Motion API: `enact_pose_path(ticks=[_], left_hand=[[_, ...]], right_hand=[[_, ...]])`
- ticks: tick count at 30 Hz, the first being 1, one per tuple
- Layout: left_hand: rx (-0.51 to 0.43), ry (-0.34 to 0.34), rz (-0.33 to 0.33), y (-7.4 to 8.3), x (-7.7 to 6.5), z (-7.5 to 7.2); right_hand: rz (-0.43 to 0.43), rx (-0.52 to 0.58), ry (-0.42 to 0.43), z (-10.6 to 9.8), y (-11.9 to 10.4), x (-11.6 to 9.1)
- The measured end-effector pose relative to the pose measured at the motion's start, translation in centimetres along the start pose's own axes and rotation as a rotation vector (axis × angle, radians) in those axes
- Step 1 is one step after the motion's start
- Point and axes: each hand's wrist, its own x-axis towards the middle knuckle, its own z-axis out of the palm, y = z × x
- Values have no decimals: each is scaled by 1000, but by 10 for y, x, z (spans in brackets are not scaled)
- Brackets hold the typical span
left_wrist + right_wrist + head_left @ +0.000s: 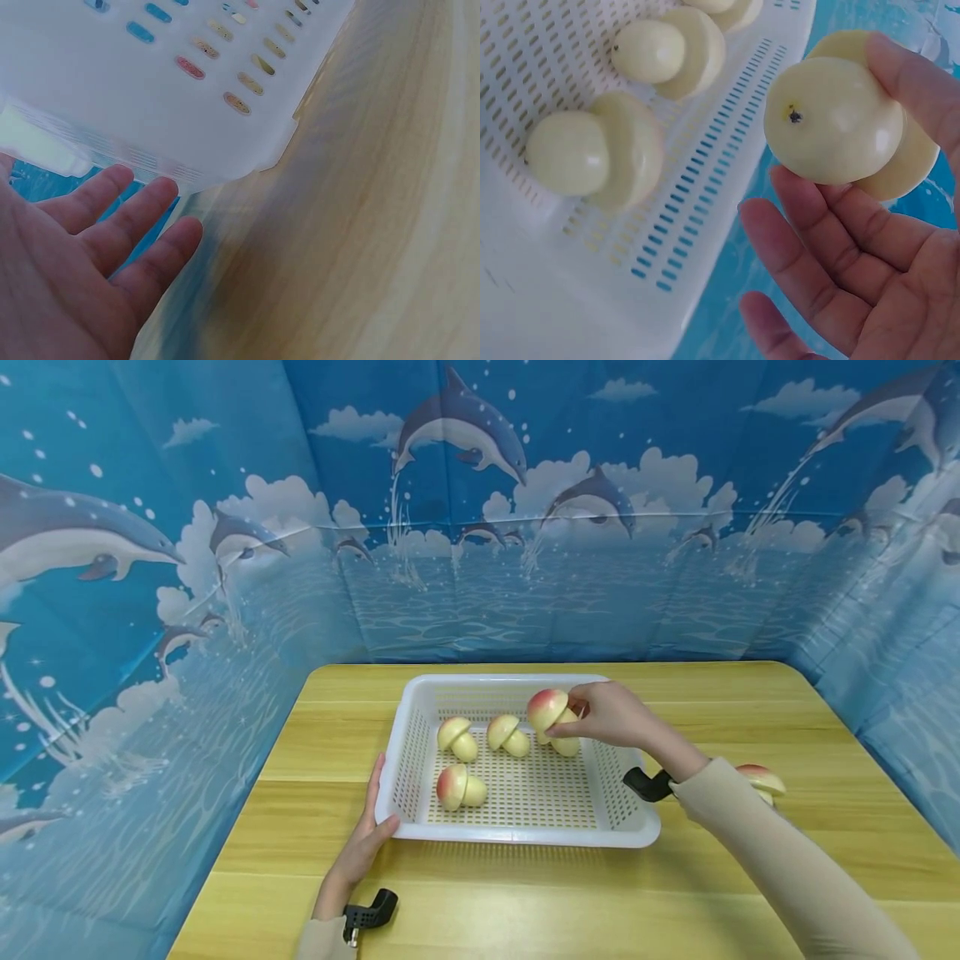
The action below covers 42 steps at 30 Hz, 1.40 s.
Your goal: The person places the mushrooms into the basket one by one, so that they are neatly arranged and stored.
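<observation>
My right hand [611,714] pinches a toy mushroom [546,708] with a pink-red and cream cap, above the back right of a white plastic basket [525,837]. In the right wrist view its pale, rounded stem [832,120] faces the camera, between thumb and fingers. Several similar mushrooms lie on their sides inside the basket, among them a front left one [452,787] and a back middle one [507,736]; another is partly hidden below the held one. My left hand [363,843] touches the basket's front left corner, its fingers [139,217] extended and spread along the outside.
Another mushroom [761,779] lies on the wooden table [525,902] right of the basket, partly hidden by the right sleeve. Blue dolphin-print curtains [525,593] hang behind and beside the table. A black wrist mount [371,910] sits on each wrist.
</observation>
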Motion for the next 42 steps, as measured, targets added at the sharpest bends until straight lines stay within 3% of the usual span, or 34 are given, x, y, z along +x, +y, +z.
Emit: enact_pose_path(ticks=[23,34,42], left_hand=[[-1,-4,-3,1,0,0],[-1,-16,9,2,1,0],[5,-15,7,1,0,-1]], right_hand=[[-3,46,-207,34,-7,22],[-6,92,-250,50,-3,29],[-43,40,-272,59,-6,30]])
